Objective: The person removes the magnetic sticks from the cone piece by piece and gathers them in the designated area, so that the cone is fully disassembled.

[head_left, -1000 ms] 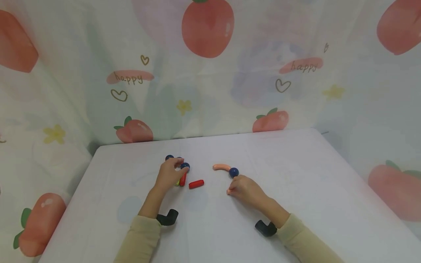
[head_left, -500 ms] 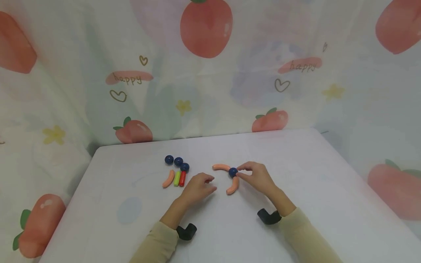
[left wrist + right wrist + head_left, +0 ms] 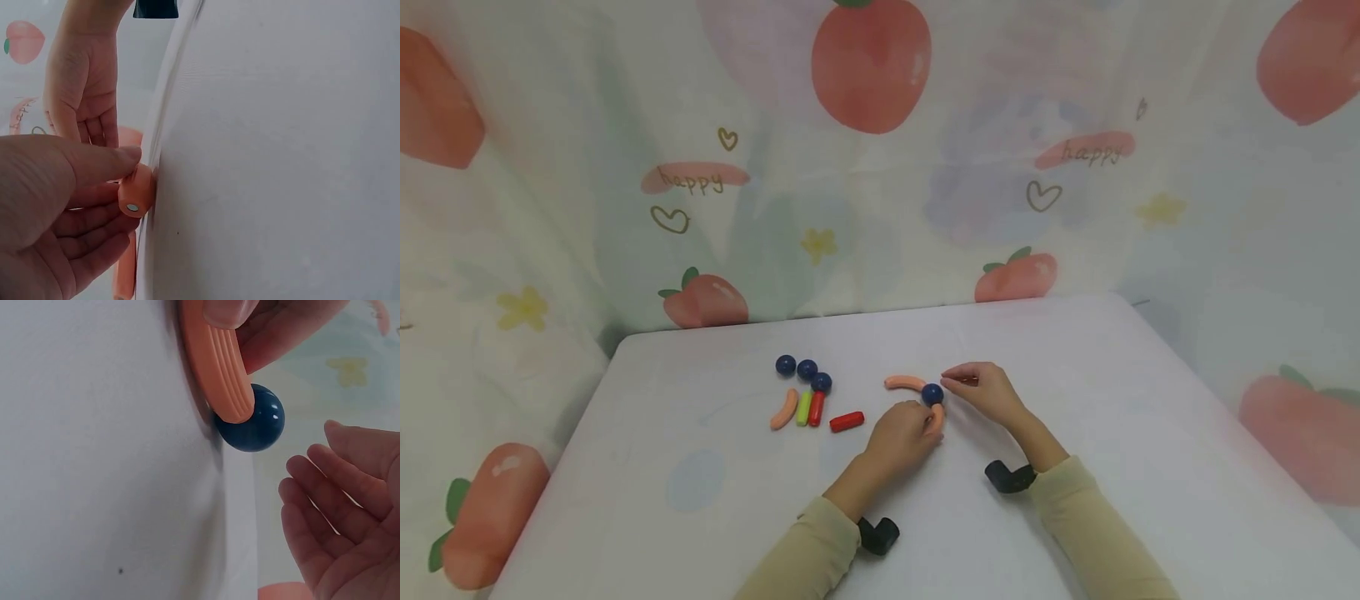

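My left hand (image 3: 901, 437) pinches a curved orange rod (image 3: 937, 419) between thumb and fingers. In the left wrist view a shiny round disc shows on the end of that orange rod (image 3: 139, 195). The rod's far end touches a dark blue ball (image 3: 932, 394), and a second curved orange rod (image 3: 904, 382) runs left from the ball. Just right of the ball, my right hand (image 3: 992, 396) is held with relaxed fingers, holding nothing. The right wrist view shows a gap between this right hand (image 3: 350, 506) and the blue ball (image 3: 255, 425).
Left on the white table (image 3: 625, 467) lie several dark blue balls (image 3: 807, 368), a curved orange rod (image 3: 784, 409), a green rod (image 3: 803, 408) and a red rod (image 3: 816, 409) touching one ball. Another red rod (image 3: 847, 422) lies apart. A patterned curtain (image 3: 865, 208) hangs behind.
My left hand has come right from the group of pieces and taken hold of the lower orange rod. My right hand has let go of that rod, touched the ball, and drawn slightly away.
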The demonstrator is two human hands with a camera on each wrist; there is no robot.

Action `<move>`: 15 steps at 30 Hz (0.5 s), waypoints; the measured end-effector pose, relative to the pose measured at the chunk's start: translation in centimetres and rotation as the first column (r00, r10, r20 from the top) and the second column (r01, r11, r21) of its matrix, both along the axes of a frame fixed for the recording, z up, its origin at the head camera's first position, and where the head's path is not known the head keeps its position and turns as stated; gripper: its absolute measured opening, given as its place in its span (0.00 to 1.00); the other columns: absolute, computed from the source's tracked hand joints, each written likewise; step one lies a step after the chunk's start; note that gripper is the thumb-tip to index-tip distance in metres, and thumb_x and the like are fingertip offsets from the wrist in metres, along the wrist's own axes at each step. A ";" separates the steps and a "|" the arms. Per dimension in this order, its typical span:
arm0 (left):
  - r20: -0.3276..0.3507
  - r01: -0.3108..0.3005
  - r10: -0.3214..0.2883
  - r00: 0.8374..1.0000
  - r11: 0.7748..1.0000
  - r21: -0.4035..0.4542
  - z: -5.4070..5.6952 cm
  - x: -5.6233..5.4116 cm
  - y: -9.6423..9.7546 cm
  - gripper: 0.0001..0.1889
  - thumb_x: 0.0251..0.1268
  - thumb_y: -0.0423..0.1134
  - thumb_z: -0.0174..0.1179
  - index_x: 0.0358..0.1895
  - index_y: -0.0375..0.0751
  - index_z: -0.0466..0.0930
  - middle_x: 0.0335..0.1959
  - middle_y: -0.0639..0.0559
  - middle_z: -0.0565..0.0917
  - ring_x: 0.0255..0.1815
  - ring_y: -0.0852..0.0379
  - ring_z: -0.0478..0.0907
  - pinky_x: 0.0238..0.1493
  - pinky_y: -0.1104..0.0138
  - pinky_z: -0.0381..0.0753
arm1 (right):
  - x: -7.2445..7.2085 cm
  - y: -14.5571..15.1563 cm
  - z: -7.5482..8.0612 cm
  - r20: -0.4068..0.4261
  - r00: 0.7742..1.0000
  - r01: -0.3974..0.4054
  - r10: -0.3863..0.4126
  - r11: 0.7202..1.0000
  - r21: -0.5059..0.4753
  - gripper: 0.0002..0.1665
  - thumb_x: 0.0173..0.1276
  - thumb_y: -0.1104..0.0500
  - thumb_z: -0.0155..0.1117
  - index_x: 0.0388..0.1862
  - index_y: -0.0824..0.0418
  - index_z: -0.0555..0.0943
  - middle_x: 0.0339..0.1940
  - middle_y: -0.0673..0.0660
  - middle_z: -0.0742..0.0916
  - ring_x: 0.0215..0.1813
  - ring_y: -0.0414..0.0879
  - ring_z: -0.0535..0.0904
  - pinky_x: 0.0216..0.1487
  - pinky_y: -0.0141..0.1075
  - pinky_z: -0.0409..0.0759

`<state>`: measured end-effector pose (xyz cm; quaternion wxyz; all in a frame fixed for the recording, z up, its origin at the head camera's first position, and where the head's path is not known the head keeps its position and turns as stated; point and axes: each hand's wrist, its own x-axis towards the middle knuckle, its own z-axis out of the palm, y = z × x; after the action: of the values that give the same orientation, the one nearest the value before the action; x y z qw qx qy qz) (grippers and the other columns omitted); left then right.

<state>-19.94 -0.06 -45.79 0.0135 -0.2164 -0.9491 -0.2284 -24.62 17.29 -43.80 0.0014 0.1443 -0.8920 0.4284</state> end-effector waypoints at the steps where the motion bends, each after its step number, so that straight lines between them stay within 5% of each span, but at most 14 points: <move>1: -0.003 -0.004 0.004 1.000 1.000 0.001 0.1 0.0 0.0 0.13 0.57 0.45 0.63 0.41 0.41 0.81 0.22 0.59 0.73 0.25 0.63 0.67 0.24 0.74 0.65 | 0.1 0.0 -0.1 -0.003 1.000 0.003 -0.003 1.000 -0.002 0.13 0.62 0.59 0.64 0.42 0.67 0.83 0.39 0.59 0.85 0.44 0.51 0.79 0.47 0.44 0.77; 6: 0.033 0.017 -0.019 0.999 0.998 0.059 0.6 -0.1 -0.4 0.12 0.64 0.43 0.57 0.29 0.42 0.85 0.14 0.60 0.69 0.18 0.62 0.64 0.20 0.73 0.61 | 0.4 0.2 -0.5 0.002 1.000 -0.003 0.003 1.000 -0.019 0.14 0.61 0.59 0.65 0.42 0.67 0.83 0.40 0.58 0.85 0.44 0.52 0.78 0.48 0.44 0.76; 15: 0.184 0.147 -0.148 0.972 0.989 0.021 1.5 -0.9 -2.3 0.09 0.63 0.44 0.58 0.38 0.47 0.87 0.18 0.61 0.75 0.22 0.63 0.67 0.24 0.74 0.65 | 0.9 0.6 -0.8 -0.020 0.988 -0.156 0.155 0.987 -0.045 0.14 0.58 0.60 0.68 0.41 0.65 0.82 0.40 0.55 0.84 0.48 0.52 0.78 0.53 0.45 0.74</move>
<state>-20.79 -2.33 -44.28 -0.0912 -0.2641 -0.9267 -0.2511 -23.69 17.85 -44.63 -0.0212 0.2171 -0.8677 0.4467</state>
